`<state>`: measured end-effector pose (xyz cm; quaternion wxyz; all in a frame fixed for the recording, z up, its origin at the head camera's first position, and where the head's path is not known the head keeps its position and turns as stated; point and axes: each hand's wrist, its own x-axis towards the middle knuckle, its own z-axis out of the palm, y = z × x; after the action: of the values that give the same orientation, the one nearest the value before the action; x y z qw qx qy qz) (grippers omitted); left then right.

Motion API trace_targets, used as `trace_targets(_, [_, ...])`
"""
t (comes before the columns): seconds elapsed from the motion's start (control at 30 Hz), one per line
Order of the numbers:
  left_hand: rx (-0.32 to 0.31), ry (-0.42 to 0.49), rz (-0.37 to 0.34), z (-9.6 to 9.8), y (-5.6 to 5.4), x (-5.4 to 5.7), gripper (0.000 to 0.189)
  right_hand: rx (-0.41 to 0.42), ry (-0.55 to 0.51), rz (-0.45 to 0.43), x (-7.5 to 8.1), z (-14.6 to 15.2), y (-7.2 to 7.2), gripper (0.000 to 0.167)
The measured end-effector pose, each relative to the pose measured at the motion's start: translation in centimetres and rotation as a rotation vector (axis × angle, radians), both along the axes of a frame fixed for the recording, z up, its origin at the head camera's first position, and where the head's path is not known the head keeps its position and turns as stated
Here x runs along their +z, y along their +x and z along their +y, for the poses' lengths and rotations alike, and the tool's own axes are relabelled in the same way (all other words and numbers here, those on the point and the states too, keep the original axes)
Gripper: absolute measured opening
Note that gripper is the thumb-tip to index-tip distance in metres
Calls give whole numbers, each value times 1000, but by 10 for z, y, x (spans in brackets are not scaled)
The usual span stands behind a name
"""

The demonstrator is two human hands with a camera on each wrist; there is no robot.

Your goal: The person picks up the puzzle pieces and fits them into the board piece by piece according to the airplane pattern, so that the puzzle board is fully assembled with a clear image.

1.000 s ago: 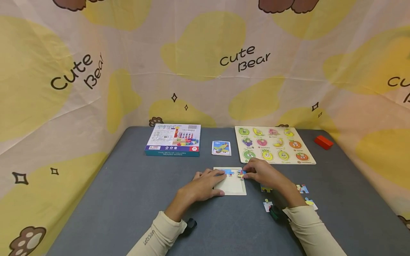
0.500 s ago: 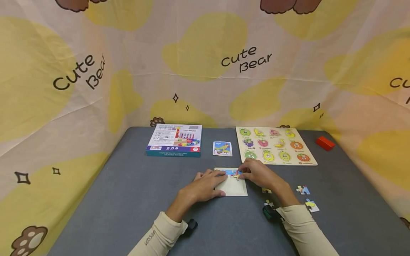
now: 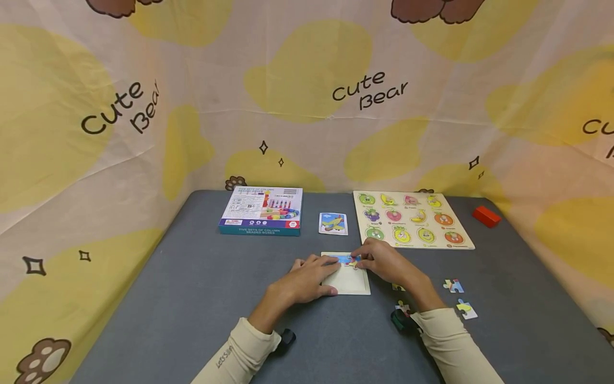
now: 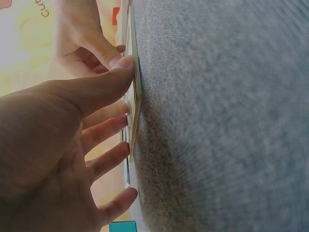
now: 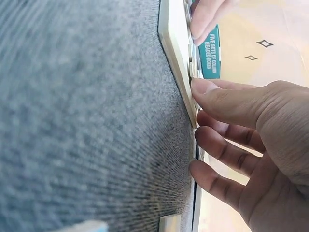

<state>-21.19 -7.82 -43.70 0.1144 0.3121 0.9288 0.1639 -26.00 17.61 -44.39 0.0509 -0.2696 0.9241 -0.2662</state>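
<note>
"Judging by the puzzle tray (image 3: 350, 284) at mid-frame, the filling looks barely begun?"

"So it seems. Blue pieces (image 3: 343, 258) lie along its top edge, partly covered by the left grip (image 3: 301, 278), whose fingers are spread over the tray. The right grip (image 3: 384, 262) pinches a jigsaw piece (image 3: 354, 263) near the top right corner; whether it is fully seated cannot be told."

"And what remains?"

"The tray's lower part is bare, and four loose pieces (image 3: 453, 286) lie right of it, two partly hidden by the right arm (image 3: 422, 290)."

"Any room?"

"Plenty of desk (image 3: 192, 298) at lower left. The fruit board (image 3: 390, 206) sits tight behind the right grip, and the black wrist device (image 3: 398, 320) could nudge a loose piece."
</note>
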Motion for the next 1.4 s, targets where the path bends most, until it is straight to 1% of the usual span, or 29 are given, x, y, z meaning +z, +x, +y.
trace_targets(0.23, [3, -14, -6, 1, 0, -1, 64, -16, -1, 7, 0, 2, 2, 19])
trace_targets(0.4, [1, -11, -3, 1, 0, 0, 63, -7, -12, 24, 0, 1, 2, 19])
trace_targets(0.63, [2, -3, -8, 2, -1, 1, 64, -25, -1, 22, 2, -2, 2, 18])
trace_targets(0.77, [-4, -9, -4, 8, -1, 4, 64, -21, 6, 39, 1, -3, 1, 18])
trace_targets(0.9, [-44, -22, -1, 19, -1, 5, 62, -18, 5, 43, -1, -3, 1, 18])
trace_targets(1.03, [-64, -54, 1, 27, -1, 3, 61, -21, -3, 25, -3, -4, 2, 18])
trace_targets(1.27, [-69, -88, 17, 32, -4, 2, 61, -38, -16, 18, -2, -2, 3, 19])
trace_targets(1.4, [-72, -94, 25, 33, -4, 3, 63, -11, -29, 2, 2, 3, 4, 20])
